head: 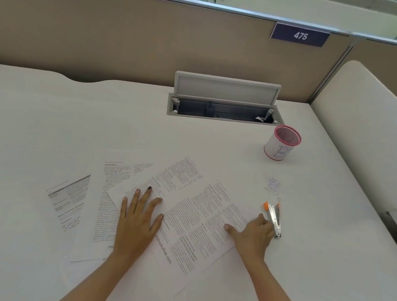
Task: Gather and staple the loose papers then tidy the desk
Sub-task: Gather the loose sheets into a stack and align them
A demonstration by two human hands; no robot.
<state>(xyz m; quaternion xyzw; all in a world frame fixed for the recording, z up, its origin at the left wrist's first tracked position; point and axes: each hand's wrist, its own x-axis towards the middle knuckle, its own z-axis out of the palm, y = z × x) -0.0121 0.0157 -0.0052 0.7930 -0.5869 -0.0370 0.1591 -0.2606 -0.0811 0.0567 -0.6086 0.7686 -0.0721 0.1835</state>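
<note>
Lying fanned across the white desk top (47,120), several loose printed paper sheets (192,214) overlap one another at different angles, some turned diagonally, none squared into a stack. A person's left hand (139,214) rests flat on the middle sheets with fingers spread and palm down, grasping nothing. To the right, the right hand (253,235) sits at the edge of the rightmost sheet, thumb stretched out over the paper and the other fingers curled loosely toward a small silver stapler with orange ends (274,218); the fingertips are touching or just beside the stapler, and I cannot tell whether they have hold of it. That stapler lies on the bare desk just beside the papers' right edge. Beyond it, a scatter of tiny bluish specks (273,183) marks the surface. Farther back stands a white mesh cup with a pink rim (283,143), upright, well apart from the papers. Behind the cup, a grey hinged cable flap (226,89) stands open over its recessed tray.
</note>
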